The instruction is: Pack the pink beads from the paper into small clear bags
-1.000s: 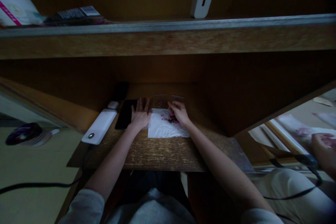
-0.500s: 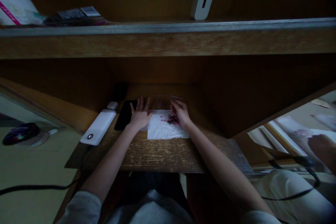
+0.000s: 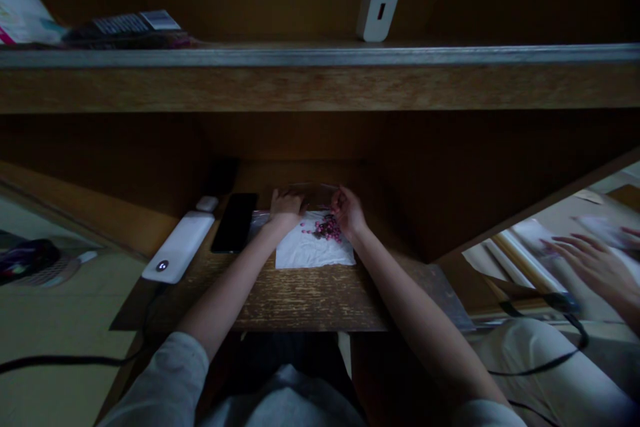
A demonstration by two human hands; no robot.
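your left hand (image 3: 287,205) lies palm down at the back left edge of the white cloth (image 3: 303,257), its fingers bent and partly hidden; you may have something under them, but i cannot tell. your right hand (image 3: 349,211) is at the cloth's back right, thumb and fingers drawn narrow, just beside the pink beads (image 3: 329,228); whether you pinch one is too dim to tell. the beads sit in a loose heap on the right half of the cloth, with a few strays to the left. the cloth lies flat on the worn desk (image 3: 310,303), between your forearms. to the left of your left hand are a black phone (image 3: 234,223) and, beyond it, a white power bank (image 3: 179,247). a white charger (image 3: 380,9) stands on the shelf (image 3: 280,88) above. at far right, a co-worker's hand (image 3: 595,270) is blurred.
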